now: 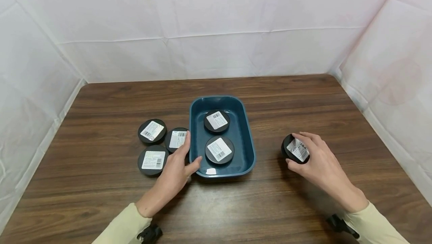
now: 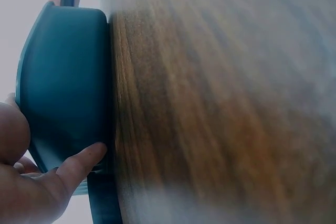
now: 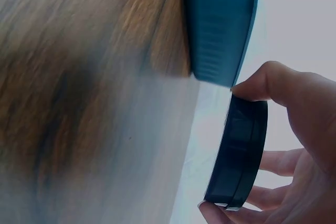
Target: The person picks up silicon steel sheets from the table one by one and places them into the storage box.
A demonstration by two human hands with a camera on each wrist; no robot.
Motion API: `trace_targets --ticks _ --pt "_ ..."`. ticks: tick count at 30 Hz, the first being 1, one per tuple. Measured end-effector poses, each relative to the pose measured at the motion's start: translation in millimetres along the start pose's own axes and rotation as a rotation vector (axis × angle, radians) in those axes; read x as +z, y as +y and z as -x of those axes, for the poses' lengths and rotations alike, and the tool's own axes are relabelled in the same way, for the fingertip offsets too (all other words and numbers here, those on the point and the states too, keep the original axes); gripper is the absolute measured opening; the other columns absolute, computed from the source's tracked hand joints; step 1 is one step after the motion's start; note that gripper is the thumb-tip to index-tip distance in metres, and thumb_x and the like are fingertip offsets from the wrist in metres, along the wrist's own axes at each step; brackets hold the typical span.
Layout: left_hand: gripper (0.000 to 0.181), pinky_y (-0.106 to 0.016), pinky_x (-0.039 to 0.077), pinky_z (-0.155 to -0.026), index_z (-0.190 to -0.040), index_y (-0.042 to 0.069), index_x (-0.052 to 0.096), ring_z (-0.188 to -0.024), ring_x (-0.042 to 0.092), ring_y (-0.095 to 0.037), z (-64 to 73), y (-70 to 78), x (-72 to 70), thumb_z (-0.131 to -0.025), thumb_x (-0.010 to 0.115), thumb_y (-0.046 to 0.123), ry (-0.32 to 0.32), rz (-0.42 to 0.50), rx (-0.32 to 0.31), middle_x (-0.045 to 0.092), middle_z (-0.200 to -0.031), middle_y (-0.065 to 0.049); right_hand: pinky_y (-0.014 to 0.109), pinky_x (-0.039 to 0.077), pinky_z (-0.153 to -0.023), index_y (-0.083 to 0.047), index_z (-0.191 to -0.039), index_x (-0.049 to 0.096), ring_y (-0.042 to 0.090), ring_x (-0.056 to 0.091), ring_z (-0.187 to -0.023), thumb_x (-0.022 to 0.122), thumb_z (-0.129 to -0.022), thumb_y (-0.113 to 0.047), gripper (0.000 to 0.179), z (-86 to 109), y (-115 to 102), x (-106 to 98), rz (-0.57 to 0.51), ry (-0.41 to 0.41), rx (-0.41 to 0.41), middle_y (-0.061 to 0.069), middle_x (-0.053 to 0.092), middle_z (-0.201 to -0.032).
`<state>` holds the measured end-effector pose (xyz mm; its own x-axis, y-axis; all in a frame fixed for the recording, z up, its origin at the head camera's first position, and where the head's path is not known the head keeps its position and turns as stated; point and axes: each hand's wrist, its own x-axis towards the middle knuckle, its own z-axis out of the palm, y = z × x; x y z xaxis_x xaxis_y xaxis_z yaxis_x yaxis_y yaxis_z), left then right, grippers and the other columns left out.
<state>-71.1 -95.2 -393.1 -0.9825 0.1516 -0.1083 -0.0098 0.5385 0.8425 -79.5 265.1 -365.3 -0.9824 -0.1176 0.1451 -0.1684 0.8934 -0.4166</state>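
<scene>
On a brown wood-grain table, a glossy dark-blue rectangular tray, gripped at its near left edge by the left hand, stands left of the right hand, which pinches a flat, round, white-labelled black disc

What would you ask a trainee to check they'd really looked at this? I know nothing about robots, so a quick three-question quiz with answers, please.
1. How many black discs lie inside the blue tray?
2. True or false: the right hand grips a labelled disc outside the tray.
3. What is the left hand holding?
A) the white sheeting
B) the tray's left side
C) the right sleeve

Key:
1: two
2: true
3: B
</scene>
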Motion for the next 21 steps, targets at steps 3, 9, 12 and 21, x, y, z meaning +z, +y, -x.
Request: trace_targets --ticks 3,9,12,21 --pt "0.082 -0.046 0.040 -0.112 -0.162 0.010 0.006 -0.146 0.038 -0.026 0.4 0.4 -0.2 -0.101 0.060 0.021 0.002 -0.006 0.004 0.028 -0.163 -0.019 0.057 0.045 -0.086 -0.007 -0.138 0.056 0.041 0.049 -0.123 0.080 -0.075 -0.021 0.069 0.5 -5.2 -1.6 0.001 0.010 -0.016 0.020 0.049 -0.143" --pt "0.083 -0.046 0.039 -0.113 -0.162 0.010 0.005 -0.146 0.038 -0.026 0.4 0.6 -0.5 -0.101 0.060 0.021 0.003 -0.006 0.006 0.028 -0.163 -0.019 0.057 0.045 -0.087 -0.008 -0.139 0.056 0.041 0.050 -0.123 0.082 -0.075 -0.023 0.070 0.7 -15.0 -3.1 -0.021 0.004 -0.050 0.018 0.049 -0.143" --pt "0.083 -0.046 0.039 -0.113 -0.162 0.009 0.005 -0.146 0.038 -0.026 0.0 0.6 -0.2 -0.101 0.060 0.021 0.002 -0.003 0.010 0.028 -0.163 -0.019 0.057 0.046 -0.088 -0.009 -0.139 0.057 0.041 0.050 -0.122 0.083 -0.075 -0.022 0.071 1.3 -18.7 -2.6 -0.028 0.006 -0.070 0.017 0.049 -0.143" --pt "0.083 -0.048 0.039 -0.115 -0.161 0.007 0.007 -0.146 0.038 -0.027 0.6 -2.5 0.0 -0.100 0.060 0.022 0.020 -0.026 0.043 0.031 -0.161 -0.021 0.055 0.047 -0.088 -0.009 -0.138 0.058 0.039 0.051 -0.121 0.082 -0.071 -0.018 0.072 0.2 -26.1 -5.0 -0.006 0.042 -0.147 0.016 0.052 -0.140"
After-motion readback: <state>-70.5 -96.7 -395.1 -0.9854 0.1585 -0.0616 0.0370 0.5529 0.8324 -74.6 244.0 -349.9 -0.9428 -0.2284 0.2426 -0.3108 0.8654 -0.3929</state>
